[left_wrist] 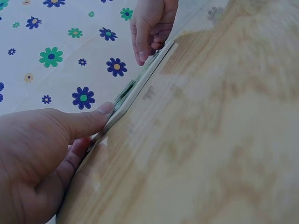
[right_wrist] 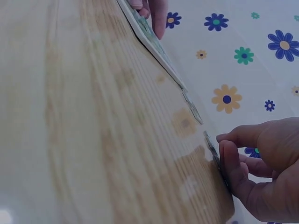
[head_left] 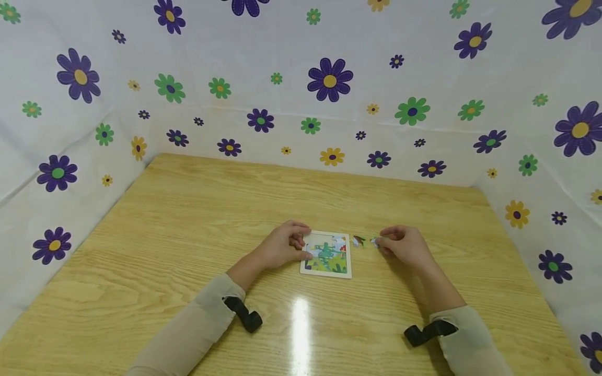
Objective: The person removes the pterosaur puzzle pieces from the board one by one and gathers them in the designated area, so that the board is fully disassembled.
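Observation:
A square jigsaw puzzle tray [head_left: 325, 275] with a pale border lies on the table, its picture in green and blue partly filled and a bare patch at its upper left. My left hand [head_left: 284, 245] grips the tray's left side, thumb on the near part of the edge and fingers at the far corner. Right of the tray, a loose brown and green puzzle piece [head_left: 359, 241] lies flat. Beyond it, my right hand [head_left: 407, 245] pinches another puzzle piece [head_left: 374, 241] at the tabletop, its fingertips covering part of it. The right wrist view shows this piece [right_wrist: 210, 143] low against the wood.
The wooden table [head_left: 211, 209] runs back to a white cloth [head_left: 282, 62] with printed flowers, which hangs behind and at both sides. Black straps [head_left: 244, 314] sit on both sleeved wrists. A bright light reflection falls on the table in front of the tray.

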`<move>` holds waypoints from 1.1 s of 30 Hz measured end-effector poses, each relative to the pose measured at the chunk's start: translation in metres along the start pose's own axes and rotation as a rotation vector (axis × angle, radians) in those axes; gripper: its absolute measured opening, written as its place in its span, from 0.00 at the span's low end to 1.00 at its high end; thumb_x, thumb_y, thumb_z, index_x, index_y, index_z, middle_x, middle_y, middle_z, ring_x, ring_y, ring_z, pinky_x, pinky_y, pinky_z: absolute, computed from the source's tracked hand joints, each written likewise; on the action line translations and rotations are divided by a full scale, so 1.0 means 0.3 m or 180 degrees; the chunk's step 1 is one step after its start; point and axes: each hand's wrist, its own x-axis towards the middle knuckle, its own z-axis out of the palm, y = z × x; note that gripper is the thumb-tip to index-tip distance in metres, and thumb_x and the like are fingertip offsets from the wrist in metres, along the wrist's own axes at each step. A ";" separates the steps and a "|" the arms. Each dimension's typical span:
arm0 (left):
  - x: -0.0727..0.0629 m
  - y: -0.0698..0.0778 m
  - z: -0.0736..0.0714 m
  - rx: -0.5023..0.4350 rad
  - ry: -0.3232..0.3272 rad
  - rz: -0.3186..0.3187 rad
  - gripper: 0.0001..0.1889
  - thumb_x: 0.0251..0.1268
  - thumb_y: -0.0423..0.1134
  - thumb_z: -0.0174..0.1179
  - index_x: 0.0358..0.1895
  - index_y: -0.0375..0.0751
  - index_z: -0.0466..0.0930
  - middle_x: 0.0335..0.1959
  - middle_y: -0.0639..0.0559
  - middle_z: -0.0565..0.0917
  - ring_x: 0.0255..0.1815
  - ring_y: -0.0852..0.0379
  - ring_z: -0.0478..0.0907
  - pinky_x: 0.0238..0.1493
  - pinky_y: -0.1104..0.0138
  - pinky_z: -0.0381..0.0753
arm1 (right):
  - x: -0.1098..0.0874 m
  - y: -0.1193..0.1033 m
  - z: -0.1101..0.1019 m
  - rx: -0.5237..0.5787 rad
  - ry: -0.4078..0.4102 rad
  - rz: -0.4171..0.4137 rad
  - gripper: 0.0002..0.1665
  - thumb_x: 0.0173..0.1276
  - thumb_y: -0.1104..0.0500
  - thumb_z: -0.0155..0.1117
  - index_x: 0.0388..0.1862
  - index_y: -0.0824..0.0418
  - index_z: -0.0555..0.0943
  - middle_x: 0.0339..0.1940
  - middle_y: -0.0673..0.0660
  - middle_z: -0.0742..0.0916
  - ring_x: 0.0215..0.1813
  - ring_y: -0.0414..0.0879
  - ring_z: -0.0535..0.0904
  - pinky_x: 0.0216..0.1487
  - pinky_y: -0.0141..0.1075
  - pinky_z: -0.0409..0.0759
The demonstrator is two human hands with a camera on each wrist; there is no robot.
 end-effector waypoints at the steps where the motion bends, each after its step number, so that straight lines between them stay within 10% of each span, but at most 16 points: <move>1: 0.000 -0.002 0.001 0.0002 -0.0003 0.0005 0.32 0.57 0.37 0.74 0.65 0.35 0.75 0.58 0.46 0.74 0.43 0.59 0.76 0.47 0.71 0.78 | -0.001 -0.001 0.000 0.0050 -0.0011 0.0008 0.24 0.71 0.57 0.66 0.58 0.73 0.77 0.37 0.56 0.84 0.34 0.40 0.81 0.36 0.28 0.81; 19: -0.004 -0.002 0.002 -0.0038 0.0008 0.0021 0.31 0.57 0.37 0.74 0.64 0.35 0.76 0.58 0.46 0.74 0.43 0.59 0.75 0.46 0.72 0.78 | 0.023 -0.036 0.085 0.0360 -0.0078 -0.0194 0.22 0.70 0.64 0.65 0.59 0.74 0.78 0.35 0.56 0.80 0.29 0.37 0.83 0.35 0.27 0.84; 33: -0.005 -0.004 -0.001 -0.0047 -0.0063 0.0000 0.32 0.59 0.37 0.73 0.67 0.36 0.74 0.62 0.45 0.73 0.45 0.58 0.76 0.48 0.70 0.79 | 0.008 -0.095 0.183 -0.0063 -0.0174 -0.0551 0.16 0.67 0.61 0.70 0.51 0.66 0.84 0.34 0.55 0.83 0.37 0.44 0.79 0.43 0.34 0.78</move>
